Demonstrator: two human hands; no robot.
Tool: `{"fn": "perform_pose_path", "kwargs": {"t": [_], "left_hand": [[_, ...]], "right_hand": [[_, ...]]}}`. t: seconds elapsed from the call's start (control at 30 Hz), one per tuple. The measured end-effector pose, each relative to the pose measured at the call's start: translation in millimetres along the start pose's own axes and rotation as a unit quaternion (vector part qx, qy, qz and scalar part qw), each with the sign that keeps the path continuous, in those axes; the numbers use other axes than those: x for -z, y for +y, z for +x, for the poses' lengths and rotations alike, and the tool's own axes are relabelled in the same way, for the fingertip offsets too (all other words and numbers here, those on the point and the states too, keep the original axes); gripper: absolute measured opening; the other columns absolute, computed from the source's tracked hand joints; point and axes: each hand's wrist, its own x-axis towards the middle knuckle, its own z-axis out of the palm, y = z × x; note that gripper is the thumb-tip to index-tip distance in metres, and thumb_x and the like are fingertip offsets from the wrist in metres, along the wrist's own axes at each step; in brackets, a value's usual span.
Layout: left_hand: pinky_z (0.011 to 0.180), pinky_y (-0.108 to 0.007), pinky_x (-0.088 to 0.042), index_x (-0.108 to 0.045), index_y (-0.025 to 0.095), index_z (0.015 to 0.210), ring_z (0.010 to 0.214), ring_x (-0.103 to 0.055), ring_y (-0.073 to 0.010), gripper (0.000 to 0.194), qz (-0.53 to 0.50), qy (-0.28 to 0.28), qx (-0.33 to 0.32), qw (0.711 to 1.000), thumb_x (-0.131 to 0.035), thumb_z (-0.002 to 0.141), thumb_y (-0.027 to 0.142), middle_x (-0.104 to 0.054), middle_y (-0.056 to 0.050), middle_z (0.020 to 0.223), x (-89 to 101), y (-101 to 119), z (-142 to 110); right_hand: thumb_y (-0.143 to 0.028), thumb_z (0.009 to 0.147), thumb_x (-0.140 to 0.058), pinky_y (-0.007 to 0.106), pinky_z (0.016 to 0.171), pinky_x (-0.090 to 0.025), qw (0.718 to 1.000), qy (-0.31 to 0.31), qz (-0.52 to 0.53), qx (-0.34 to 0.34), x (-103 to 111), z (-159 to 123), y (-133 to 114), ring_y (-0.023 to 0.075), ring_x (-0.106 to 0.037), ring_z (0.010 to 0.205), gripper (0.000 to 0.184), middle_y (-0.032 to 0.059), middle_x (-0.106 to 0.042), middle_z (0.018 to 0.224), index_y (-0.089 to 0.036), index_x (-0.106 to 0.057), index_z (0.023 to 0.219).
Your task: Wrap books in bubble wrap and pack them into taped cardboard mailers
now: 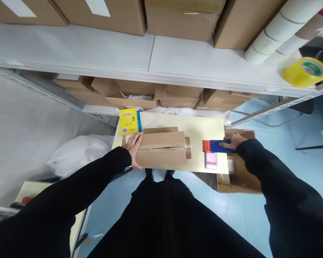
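A small brown cardboard box [163, 147] lies on a pale yellow table [201, 125], its top flaps closed. My left hand [133, 147] rests flat against the box's left end, fingers stretched out. My right hand [231, 143] lies on a blue and red tape dispenser [214, 146] at the table's right edge, fingers curled over its handle. A yellow booklet [129, 121] lies at the table's back left corner, just beyond my left hand. A small pink label [211, 160] lies in front of the dispenser.
An open cardboard box [239, 179] stands on the blue floor to the right of the table. A white shelf [150, 53] above carries large cartons, pale tape rolls [280, 32] and a yellow tape roll [305, 71]. Flattened cartons sit behind the table. A white plastic bag [78, 154] lies at left.
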Motion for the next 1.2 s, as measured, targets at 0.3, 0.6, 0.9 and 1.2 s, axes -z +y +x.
{"fn": "perform_pose_path", "kwargs": {"t": [0.3,0.6,0.9,1.2], "left_hand": [[0.1,-0.056,0.008,-0.004,0.009,0.138,0.128,-0.014,-0.0409,0.145,0.014,-0.007,-0.001,1.0,-0.072,0.02,0.059,-0.018,-0.023,0.141,0.7,2,0],[0.102,-0.055,0.005,-0.003,0.009,0.138,0.129,-0.012,-0.0407,0.145,0.003,0.001,-0.009,1.0,-0.07,0.022,0.062,-0.016,-0.023,0.142,-5.0,-2,0],[0.102,-0.055,0.007,-0.003,0.007,0.138,0.129,-0.011,-0.04,0.147,-0.004,0.002,-0.02,1.0,-0.068,0.02,0.065,-0.016,-0.024,0.141,-10.4,-7,0],[0.102,-0.054,0.006,-0.003,0.009,0.139,0.129,-0.01,-0.0401,0.144,-0.019,0.009,-0.027,0.999,-0.068,0.023,0.064,-0.014,-0.022,0.143,-10.6,-8,-1]], "right_hand": [[-0.068,0.067,-0.043,0.033,0.066,-0.042,0.991,-0.074,-0.056,-0.093,-3,20,-76,0.0254,-0.06,0.078,0.059,0.0145,-0.066,0.084,-0.015,-0.067,0.08],[-0.049,0.069,-0.052,0.039,0.068,-0.044,0.987,-0.057,-0.041,-0.143,15,40,-179,0.0303,-0.06,0.084,0.047,0.018,-0.064,0.091,-0.011,-0.065,0.093],[-0.037,0.069,-0.056,0.043,0.073,-0.043,0.985,-0.07,-0.069,-0.139,16,49,-195,0.0301,-0.059,0.088,0.036,0.0173,-0.063,0.096,-0.012,-0.065,0.093],[-0.033,0.074,-0.055,0.052,0.081,-0.038,0.983,-0.075,-0.081,-0.148,-10,41,-201,0.0355,-0.053,0.099,0.034,0.0203,-0.058,0.108,-0.012,-0.063,0.098]]}}
